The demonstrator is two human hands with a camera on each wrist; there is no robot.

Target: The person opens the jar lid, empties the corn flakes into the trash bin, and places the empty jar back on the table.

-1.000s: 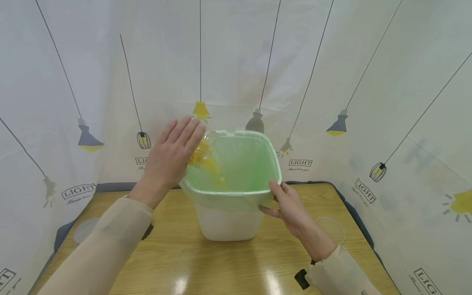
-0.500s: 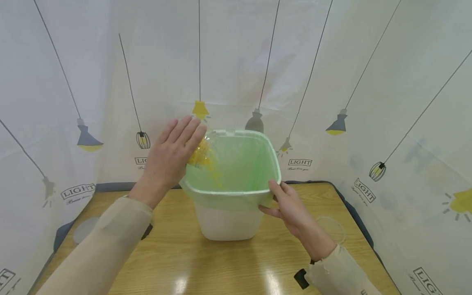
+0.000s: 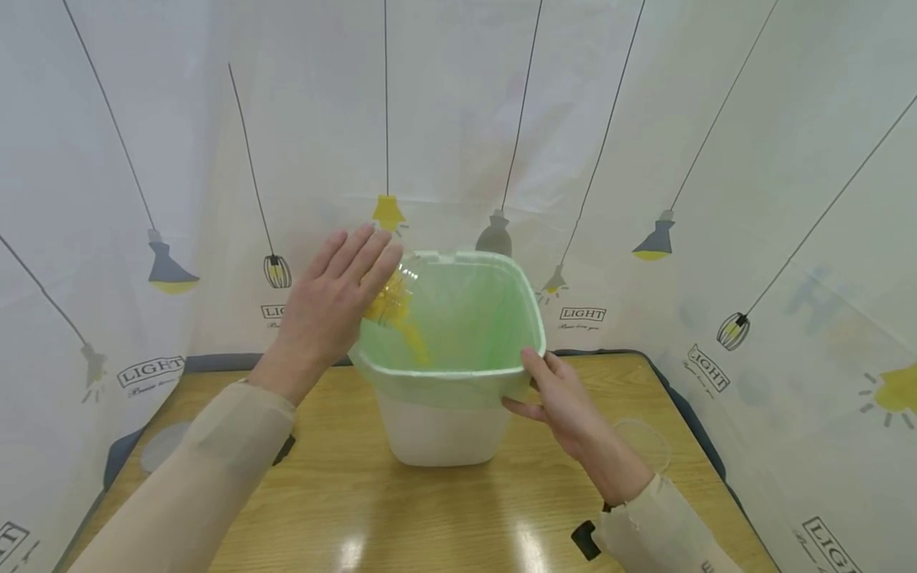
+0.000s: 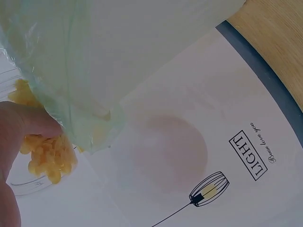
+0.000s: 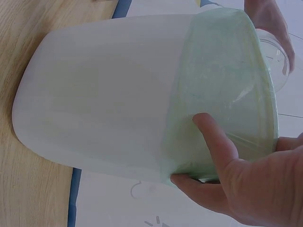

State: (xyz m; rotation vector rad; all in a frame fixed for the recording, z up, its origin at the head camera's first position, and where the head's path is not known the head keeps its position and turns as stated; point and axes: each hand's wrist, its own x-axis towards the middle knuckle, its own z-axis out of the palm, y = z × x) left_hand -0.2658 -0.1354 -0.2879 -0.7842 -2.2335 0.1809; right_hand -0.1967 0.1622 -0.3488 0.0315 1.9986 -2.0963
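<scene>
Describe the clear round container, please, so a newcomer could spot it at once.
On the wooden table stands a white bin with a green plastic liner. By its left rim, the person's left hand holds the container. Unlike the bin, it is transparent, showing yellow pieces.

We wear pale beige sleeves: the left sleeve (image 3: 208, 469) has a broad, creased cuff, while the right sleeve (image 3: 662, 529) gathers loosely and bears a small dark marking (image 3: 708, 567). A black piece (image 3: 586, 541) juts beside the right cuff, another black bit (image 3: 284, 450) beside the left.
</scene>
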